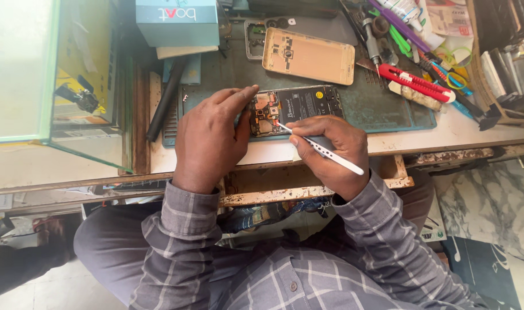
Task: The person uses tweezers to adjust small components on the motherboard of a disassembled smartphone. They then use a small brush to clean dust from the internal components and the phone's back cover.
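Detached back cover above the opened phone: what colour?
Gold, inner side up; the back cover shows best in the head view, beyond the opened phone.
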